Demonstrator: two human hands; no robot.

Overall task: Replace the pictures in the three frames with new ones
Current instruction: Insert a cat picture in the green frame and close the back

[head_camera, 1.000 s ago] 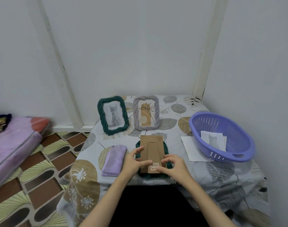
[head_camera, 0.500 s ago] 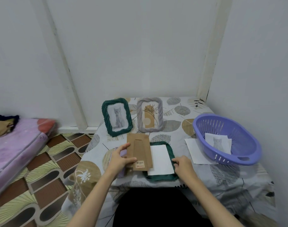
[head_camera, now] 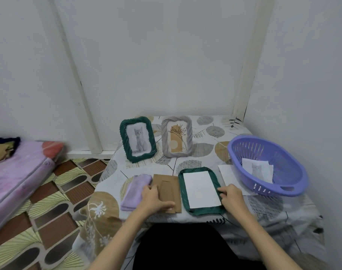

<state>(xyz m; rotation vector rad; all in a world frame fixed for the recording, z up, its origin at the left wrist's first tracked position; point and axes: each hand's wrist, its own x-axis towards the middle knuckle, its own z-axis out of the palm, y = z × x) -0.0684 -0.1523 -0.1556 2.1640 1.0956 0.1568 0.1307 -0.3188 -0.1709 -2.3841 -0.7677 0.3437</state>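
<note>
A dark green frame (head_camera: 185, 199) lies face down at the table's front with the white back of a picture (head_camera: 201, 190) showing in it. My right hand (head_camera: 231, 195) holds its right edge, fingers curled on the rim. The brown cardboard backing (head_camera: 167, 187) lies flat to the frame's left, and my left hand (head_camera: 153, 198) rests on it with thumb stretched along its lower edge. At the back stand a green frame with a cat picture (head_camera: 138, 139) and a grey frame with a plant print (head_camera: 177, 136).
A folded lilac cloth (head_camera: 134, 189) lies left of the backing. A purple basket (head_camera: 267, 164) at the right holds a cat picture (head_camera: 257, 169), with a white sheet (head_camera: 225, 173) beside it. Walls close in behind and right. A pink mattress (head_camera: 18, 172) lies at left.
My left hand carried the cardboard backing off the face-down frame and laid it flat to the left. My right hand moved to the frame's right edge. The white picture back became exposed.
</note>
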